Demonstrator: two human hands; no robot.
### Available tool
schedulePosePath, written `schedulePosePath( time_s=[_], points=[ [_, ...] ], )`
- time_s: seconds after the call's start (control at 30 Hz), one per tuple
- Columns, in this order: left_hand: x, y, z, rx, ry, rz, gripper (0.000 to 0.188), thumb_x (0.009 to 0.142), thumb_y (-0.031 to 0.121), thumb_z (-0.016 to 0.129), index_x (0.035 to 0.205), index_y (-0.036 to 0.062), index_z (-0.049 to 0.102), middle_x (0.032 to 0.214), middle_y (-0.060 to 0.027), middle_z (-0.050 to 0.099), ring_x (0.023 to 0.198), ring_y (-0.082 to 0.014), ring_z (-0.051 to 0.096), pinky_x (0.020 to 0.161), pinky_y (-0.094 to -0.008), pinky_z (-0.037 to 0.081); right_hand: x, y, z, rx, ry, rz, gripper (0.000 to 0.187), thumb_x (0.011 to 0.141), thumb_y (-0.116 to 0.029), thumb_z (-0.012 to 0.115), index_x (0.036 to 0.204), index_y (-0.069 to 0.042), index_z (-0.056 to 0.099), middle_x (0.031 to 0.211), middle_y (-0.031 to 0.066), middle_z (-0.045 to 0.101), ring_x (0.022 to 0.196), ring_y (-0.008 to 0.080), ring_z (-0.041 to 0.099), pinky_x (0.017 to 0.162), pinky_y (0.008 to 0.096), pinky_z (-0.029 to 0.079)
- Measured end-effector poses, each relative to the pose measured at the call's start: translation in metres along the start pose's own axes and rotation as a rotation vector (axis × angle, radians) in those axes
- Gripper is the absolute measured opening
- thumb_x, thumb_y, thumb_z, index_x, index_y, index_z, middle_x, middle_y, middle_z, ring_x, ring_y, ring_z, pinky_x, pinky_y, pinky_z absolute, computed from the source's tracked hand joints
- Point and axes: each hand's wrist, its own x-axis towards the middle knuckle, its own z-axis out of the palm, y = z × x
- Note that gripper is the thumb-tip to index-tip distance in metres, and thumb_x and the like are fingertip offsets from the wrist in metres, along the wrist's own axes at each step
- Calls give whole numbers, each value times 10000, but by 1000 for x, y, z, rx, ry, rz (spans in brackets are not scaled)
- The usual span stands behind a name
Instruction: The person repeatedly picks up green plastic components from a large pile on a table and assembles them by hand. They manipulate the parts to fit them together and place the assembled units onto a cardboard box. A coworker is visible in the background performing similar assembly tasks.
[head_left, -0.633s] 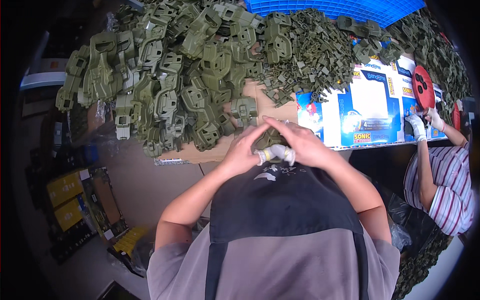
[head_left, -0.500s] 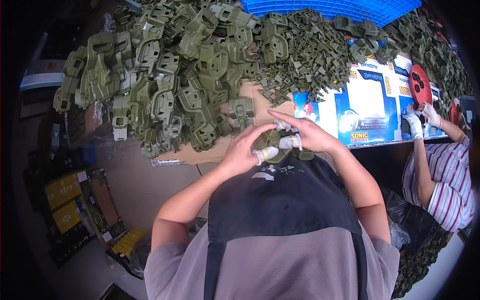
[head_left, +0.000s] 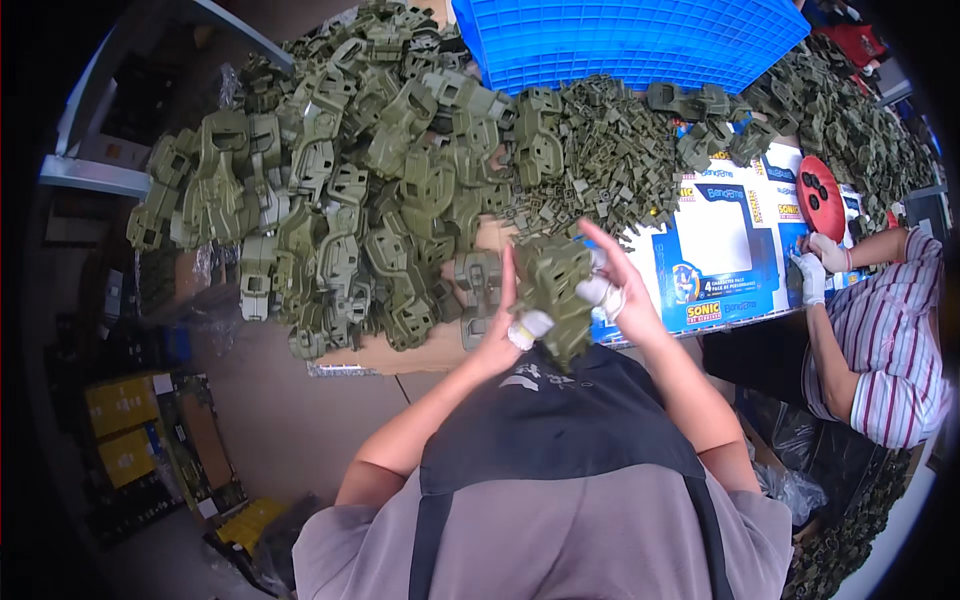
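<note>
I have an olive-green moulded plastic part [head_left: 553, 295] clamped between both palms, lifted above the near edge of the worktable. My left hand [head_left: 497, 330] presses against its left side with fingers stretched upward and a white-taped thumb tip under its lower corner. My right hand [head_left: 618, 290] closes on its right side, fingers also extended up, with white tape wrapped round two fingertips that lie on the part. The part stands roughly upright between the hands, its ribbed face turned toward me, in front of my dark apron [head_left: 560, 420].

Just beyond the hands, on the brown table surface [head_left: 400, 355], lies a big heap of larger olive-green plastic shells [head_left: 330, 200], piled loosely and spreading to my left. Next to it, further right, sits a mound of small olive-green plastic clips [head_left: 600, 165]. Behind both rests a blue plastic crate with a grid bottom [head_left: 620, 40], tipped on its side. To the right of my hands a blue and white printed cardboard box [head_left: 725, 255] lies flat on the table, with a red round plastic piece [head_left: 820, 185] at its far corner.

At the right edge another person in a striped shirt [head_left: 895, 340] works with white-gloved hands [head_left: 815, 265] near that box
</note>
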Motion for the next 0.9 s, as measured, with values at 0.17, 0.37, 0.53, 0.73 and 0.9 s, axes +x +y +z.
schedulePosePath(
  time_s=[0.17, 0.37, 0.53, 0.73, 0.9],
  points=[
    [14, 21, -19, 191, -345, -72, 701, 838, 354, 546, 1420, 137, 220, 1340, -171, 411, 1204, -289, 423, 1001, -390, 275, -9, -57, -8, -785, -231, -341, 735, 714, -136, 686, 1356, -89, 332, 1322, 173, 408, 1214, 334, 410, 1005, 363, 339],
    [8, 22, -34, 222, -353, -76, 865, 720, 326, 711, 1407, 102, 237, 1315, -162, 430, 1193, -280, 434, 1006, -385, 300, -39, -18, -34, -586, -96, -168, 738, 721, -160, 717, 1356, -114, 345, 1286, 132, 460, 1192, 255, 450, 971, 350, 385],
    [-2, 15, -31, -86, -65, -254, 925, 613, 190, 822, 1366, 67, 299, 1339, -117, 394, 1229, -219, 393, 1014, -335, 317, -64, 7, -40, 25, 154, 69, 808, 650, -115, 785, 1335, -44, 362, 1315, 80, 419, 1177, 194, 455, 972, 316, 378],
    [5, 9, -25, -61, -151, -292, 644, 632, 86, 785, 1202, 54, 486, 1174, -78, 547, 1115, -169, 501, 957, -309, 377, -80, 22, -46, -78, 146, 79, 682, 658, -60, 765, 1272, -67, 469, 1238, 61, 475, 1129, 166, 483, 943, 302, 401],
    [55, -19, -9, -87, -235, -323, 1037, 686, 176, 767, 1435, 112, 52, 1335, -179, 374, 1258, -276, 362, 1040, -379, 283, -76, 56, -88, -84, 382, 43, 510, 782, -158, 670, 1242, -45, 481, 1217, 69, 506, 1126, 182, 494, 944, 309, 399]
  ],
)
